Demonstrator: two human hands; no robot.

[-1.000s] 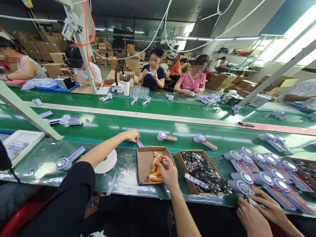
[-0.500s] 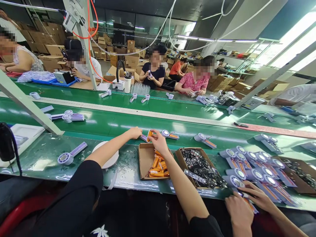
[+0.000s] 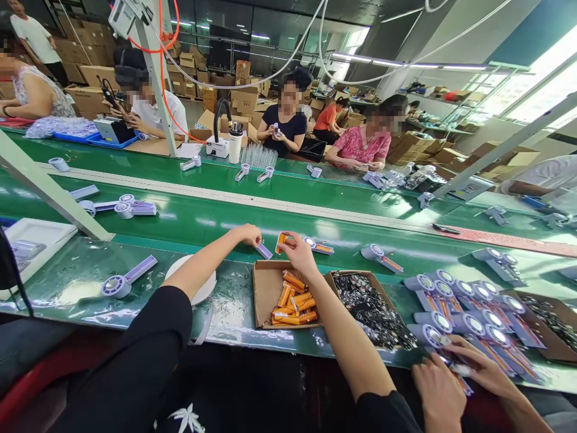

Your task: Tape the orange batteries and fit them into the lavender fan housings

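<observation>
Over the near side of the green belt, my left hand (image 3: 250, 234) is closed round a lilac handheld fan; its head is hidden by my fingers and its open handle (image 3: 264, 251) points to the right. My right hand (image 3: 298, 249) pinches an orange battery (image 3: 281, 242) upright, a small gap away from that handle. Below my right wrist stands a cardboard box (image 3: 262, 300) of loose orange batteries (image 3: 293, 300). Just beyond my right hand lies another fan with an orange battery in its handle (image 3: 323, 248).
A white round plate (image 3: 205, 291) and a lilac fan (image 3: 118, 285) lie at left. A box of dark small parts (image 3: 367, 307) stands right of the batteries. Farther right, a co-worker's hands (image 3: 442, 382) work beside many fans (image 3: 469, 325). Several people sit across the belt.
The battery in my right hand has come away from the fan handle, leaving a gap. My left hand still holds the fan. The whole view has shifted slightly.
</observation>
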